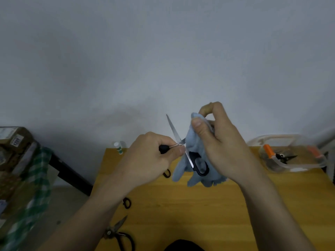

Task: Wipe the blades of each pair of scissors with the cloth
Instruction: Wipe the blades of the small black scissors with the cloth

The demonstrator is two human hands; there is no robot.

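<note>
1. You hold the open scissors (181, 144) above the far middle of the table (235, 214). Your left hand (150, 160) grips one black handle near the pivot, and one bare blade points up and away.
2. Your right hand (217, 140) pinches the blue cloth (192, 160) between thumb and fingers, seemingly round the other blade, which is hidden. The rest of the cloth hangs down behind the free handle.
3. By my judgement you are mid-wipe on this pair, with the bare blade still to do.
4. I count one cloth and at least four other pairs. The grey-bladed scissors (117, 232) lie near you. Two black handles (126, 202) (167, 173) peek from under your left arm. Orange-handled snips (279, 155) sit in the clear tub (308, 166).
5. Whether those are clean, you cannot tell from here.
</note>
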